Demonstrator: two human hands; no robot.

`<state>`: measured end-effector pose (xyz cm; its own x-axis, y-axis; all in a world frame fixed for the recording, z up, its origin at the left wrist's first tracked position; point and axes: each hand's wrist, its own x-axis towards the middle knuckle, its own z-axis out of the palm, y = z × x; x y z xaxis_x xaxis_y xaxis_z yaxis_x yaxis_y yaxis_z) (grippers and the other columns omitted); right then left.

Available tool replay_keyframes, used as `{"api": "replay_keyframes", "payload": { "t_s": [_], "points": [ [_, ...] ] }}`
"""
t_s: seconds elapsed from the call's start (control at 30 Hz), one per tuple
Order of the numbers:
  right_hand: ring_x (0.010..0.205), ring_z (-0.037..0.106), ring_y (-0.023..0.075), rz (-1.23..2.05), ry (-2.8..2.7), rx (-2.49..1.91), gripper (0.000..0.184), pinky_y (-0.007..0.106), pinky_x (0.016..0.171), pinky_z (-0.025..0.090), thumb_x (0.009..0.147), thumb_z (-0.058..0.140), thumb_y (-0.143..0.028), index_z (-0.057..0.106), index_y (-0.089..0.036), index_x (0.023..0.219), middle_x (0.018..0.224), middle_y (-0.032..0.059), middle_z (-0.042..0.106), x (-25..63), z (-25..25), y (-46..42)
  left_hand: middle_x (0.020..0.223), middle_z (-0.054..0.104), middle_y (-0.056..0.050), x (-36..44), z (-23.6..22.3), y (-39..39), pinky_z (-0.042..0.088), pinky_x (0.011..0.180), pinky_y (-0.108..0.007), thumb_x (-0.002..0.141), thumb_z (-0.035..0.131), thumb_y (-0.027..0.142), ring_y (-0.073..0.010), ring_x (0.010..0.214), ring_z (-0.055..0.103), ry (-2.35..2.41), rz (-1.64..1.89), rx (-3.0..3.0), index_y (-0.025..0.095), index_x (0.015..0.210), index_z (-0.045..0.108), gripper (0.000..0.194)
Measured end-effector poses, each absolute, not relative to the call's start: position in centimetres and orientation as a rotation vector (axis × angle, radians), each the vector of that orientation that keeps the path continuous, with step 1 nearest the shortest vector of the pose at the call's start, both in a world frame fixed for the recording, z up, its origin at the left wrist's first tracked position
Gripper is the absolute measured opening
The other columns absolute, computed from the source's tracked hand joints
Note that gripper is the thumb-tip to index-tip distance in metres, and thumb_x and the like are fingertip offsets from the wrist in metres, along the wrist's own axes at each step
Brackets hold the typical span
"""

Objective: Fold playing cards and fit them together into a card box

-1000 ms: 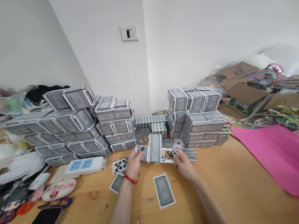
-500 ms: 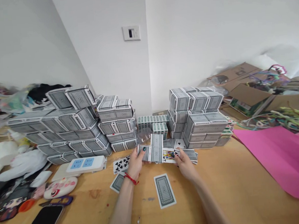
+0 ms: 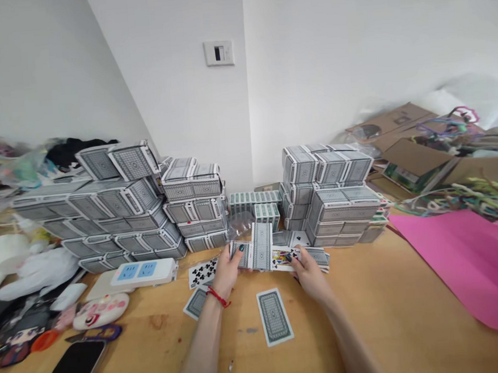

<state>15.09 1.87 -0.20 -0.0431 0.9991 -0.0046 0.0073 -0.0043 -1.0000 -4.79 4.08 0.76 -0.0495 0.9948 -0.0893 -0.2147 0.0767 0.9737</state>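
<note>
My left hand [image 3: 228, 268] is closed on the left end of some playing cards, its thumb over a grey patterned back. An upright playing card [image 3: 262, 246] crosses the middle of them, back towards me. My right hand [image 3: 308, 272] pinches the right end, a face card [image 3: 283, 258] that shows its printed side. Behind the right fingers lie more cards [image 3: 320, 256], face down. Under and beside my left wrist are a club card [image 3: 201, 273] and a face-down card [image 3: 196, 302]. Nearer to me, a single face-down card [image 3: 275, 316] lies on the wooden table [image 3: 394, 312].
Blocks folded from cards are stacked at left [image 3: 122, 201], centre left [image 3: 194, 204] and right [image 3: 341, 203]. Green-backed card blocks [image 3: 254, 200] stand between. A power strip [image 3: 144, 273], a phone [image 3: 70, 372], a box cutter [image 3: 97, 334], pink paper [image 3: 463, 268] and open cardboard boxes [image 3: 418, 160] surround the work.
Both hands and the cards between them stay almost in place. The view has shifted very slightly.
</note>
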Motion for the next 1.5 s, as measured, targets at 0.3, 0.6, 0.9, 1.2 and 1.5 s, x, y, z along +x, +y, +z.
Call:
{"api": "replay_keyframes", "payload": {
  "t_s": [0.3, 0.6, 0.9, 1.2, 1.5],
  "points": [
    [0.068, 0.049, 0.017, 1.103, -1.316, -1.284, 0.021, 0.025, 0.052, 0.045, 0.075, 0.045, -0.038, 0.043, -0.022, 0.089, 0.081, 0.0038, 0.052, 15.0, -0.5, 1.9, 0.083, 0.062, -0.004, -4.7, 1.0, 4.0, 0.05, 0.053, -0.024, 0.053, 0.071, 0.024, -0.0134, 0.065, 0.058, 1.176, 1.262, 1.04, 0.015, 0.093, 0.051, 0.045],
    [0.07, 0.051, 0.0172, 1.133, -1.315, -1.251, 0.021, 0.026, 0.053, 0.046, 0.076, 0.043, -0.036, 0.043, -0.022, 0.093, 0.084, 0.0041, 0.053, 15.0, -0.1, 1.6, 0.075, 0.062, -0.002, -4.7, 0.7, 4.2, 0.049, 0.056, -0.024, 0.048, 0.073, 0.018, -0.0116, 0.062, 0.057, 1.226, 1.309, 1.063, 0.013, 0.087, 0.054, 0.043],
    [0.07, 0.051, 0.0168, 1.194, -1.249, -1.243, 0.027, 0.025, 0.054, 0.046, 0.075, 0.046, -0.041, 0.044, -0.023, 0.095, 0.085, 0.0036, 0.054, 14.7, -0.1, 1.5, 0.073, 0.058, 0.0, -4.2, 1.5, 3.6, 0.051, 0.051, -0.025, 0.052, 0.071, 0.018, -0.0113, 0.059, 0.055, 1.172, 1.258, 1.022, 0.014, 0.087, 0.049, 0.041],
    [0.075, 0.052, 0.0167, 1.277, -1.23, -1.263, 0.03, 0.025, 0.057, 0.046, 0.075, 0.045, -0.039, 0.042, -0.023, 0.101, 0.093, 0.004, 0.055, 14.4, 0.6, 1.2, 0.072, 0.058, 0.001, -3.7, 2.0, 3.3, 0.051, 0.049, -0.024, 0.054, 0.069, 0.017, -0.0111, 0.058, 0.055, 1.172, 1.22, 1.02, 0.016, 0.088, 0.048, 0.04],
    [0.067, 0.049, 0.0152, 1.256, -1.265, -1.248, 0.021, 0.023, 0.051, 0.043, 0.076, 0.045, -0.038, 0.044, -0.023, 0.09, 0.081, 0.0023, 0.053, 14.2, 0.2, 1.4, 0.074, 0.06, 0.0, -3.2, 2.2, 3.0, 0.05, 0.05, -0.025, 0.053, 0.071, 0.02, -0.0128, 0.06, 0.057, 1.114, 1.206, 1.008, 0.016, 0.09, 0.048, 0.044]
  ]
}}
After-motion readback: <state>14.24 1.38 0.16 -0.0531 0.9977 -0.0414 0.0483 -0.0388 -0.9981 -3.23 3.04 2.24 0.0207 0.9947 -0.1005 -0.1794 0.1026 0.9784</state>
